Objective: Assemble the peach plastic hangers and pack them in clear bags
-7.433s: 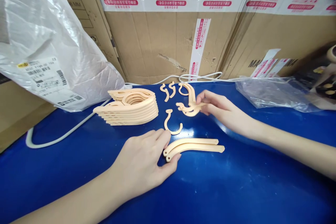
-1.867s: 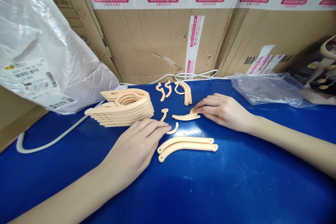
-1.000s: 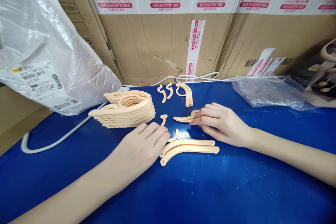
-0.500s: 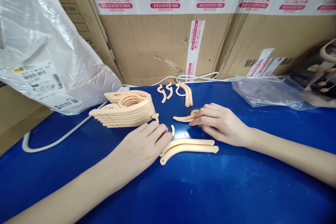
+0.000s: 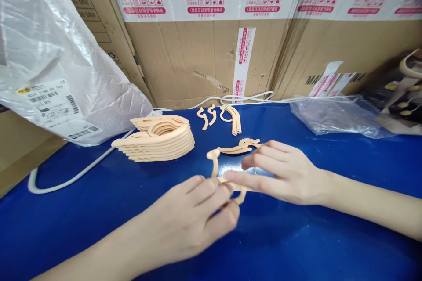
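Observation:
My left hand (image 5: 198, 213) is closed around a small beige plastic hanger hook (image 5: 215, 164). Its rounded end sticks up above my fingers, and a curved part shows below them. My right hand (image 5: 286, 173) reaches in from the right, its fingers on a long beige hanger arm (image 5: 249, 187) just beside my left fingertips. Both hands partly cover that arm, and my right thumb's grip is partly hidden. Behind my right fingers lies a pair of curved beige pieces (image 5: 234, 149). A stack of folded beige hangers (image 5: 158, 142) stands left of my hands.
Two small S-shaped hooks (image 5: 207, 117) and a group of curved pieces (image 5: 235, 120) lie farther back on the blue table (image 5: 263, 246). A white cable (image 5: 189, 105) runs along the back. Around it are cardboard boxes (image 5: 184, 57), a white plastic bag (image 5: 75, 74) and clear film (image 5: 329, 114).
My left hand has moved right and toward me with the hook, over the long arms. My right hand has left the curved pair and come down to a long arm.

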Demonstrator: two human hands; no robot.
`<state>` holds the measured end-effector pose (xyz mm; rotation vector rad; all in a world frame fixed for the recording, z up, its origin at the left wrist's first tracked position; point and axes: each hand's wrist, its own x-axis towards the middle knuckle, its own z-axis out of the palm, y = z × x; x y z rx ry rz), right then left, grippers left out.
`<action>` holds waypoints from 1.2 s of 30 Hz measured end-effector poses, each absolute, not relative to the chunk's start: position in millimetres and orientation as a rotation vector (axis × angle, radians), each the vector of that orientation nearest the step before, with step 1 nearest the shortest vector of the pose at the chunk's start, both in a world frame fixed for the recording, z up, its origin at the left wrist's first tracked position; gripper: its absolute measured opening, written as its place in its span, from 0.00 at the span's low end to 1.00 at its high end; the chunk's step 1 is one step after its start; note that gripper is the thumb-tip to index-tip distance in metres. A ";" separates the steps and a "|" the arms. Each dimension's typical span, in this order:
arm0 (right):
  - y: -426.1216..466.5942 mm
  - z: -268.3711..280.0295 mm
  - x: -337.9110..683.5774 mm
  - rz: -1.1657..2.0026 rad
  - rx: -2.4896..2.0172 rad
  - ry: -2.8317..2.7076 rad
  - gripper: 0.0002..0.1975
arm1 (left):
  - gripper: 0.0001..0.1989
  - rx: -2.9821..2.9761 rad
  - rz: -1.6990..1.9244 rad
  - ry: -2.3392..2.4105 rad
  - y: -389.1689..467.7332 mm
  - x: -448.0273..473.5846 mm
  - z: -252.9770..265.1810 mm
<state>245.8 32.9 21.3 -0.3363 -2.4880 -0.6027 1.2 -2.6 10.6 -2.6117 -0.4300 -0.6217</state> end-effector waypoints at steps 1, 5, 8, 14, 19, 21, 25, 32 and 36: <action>28.7 23.5 243.3 -0.602 -0.317 -2.503 0.16 | 0.11 -2.615 -0.610 -0.388 -6.9 2.7 12.1; 15.8 29.9 236.1 -0.626 -0.267 -2.522 0.17 | 0.09 -2.618 -0.442 -0.236 -20.1 5.7 15.3; 12.4 32.3 234.5 -0.744 -0.251 -2.510 0.16 | 0.10 -2.639 -0.377 -0.208 -24.6 7.4 16.5; 17.6 29.1 236.6 -0.919 -0.156 -2.531 0.13 | 0.15 -2.649 -0.405 -0.185 -22.0 7.2 19.4; 29.2 21.3 241.4 -0.708 -0.327 -2.481 0.10 | 0.13 -2.693 -0.663 -0.274 -12.7 -3.8 13.3; 34.3 18.2 243.2 -0.556 -0.440 -2.448 0.08 | 0.13 -2.709 -0.791 -0.374 -7.7 -7.4 10.7; 40.3 12.1 245.7 -0.046 -0.712 -2.341 0.08 | 0.08 -2.755 -0.884 -0.566 2.0 -9.5 8.1; 43.2 3.4 246.9 0.897 -0.933 -2.046 0.09 | 0.07 -2.907 -0.681 -0.888 11.4 -7.6 3.1; 45.6 2.2 245.9 0.954 -0.989 -1.996 0.12 | 0.05 -3.015 -0.607 -1.010 13.3 -7.7 2.4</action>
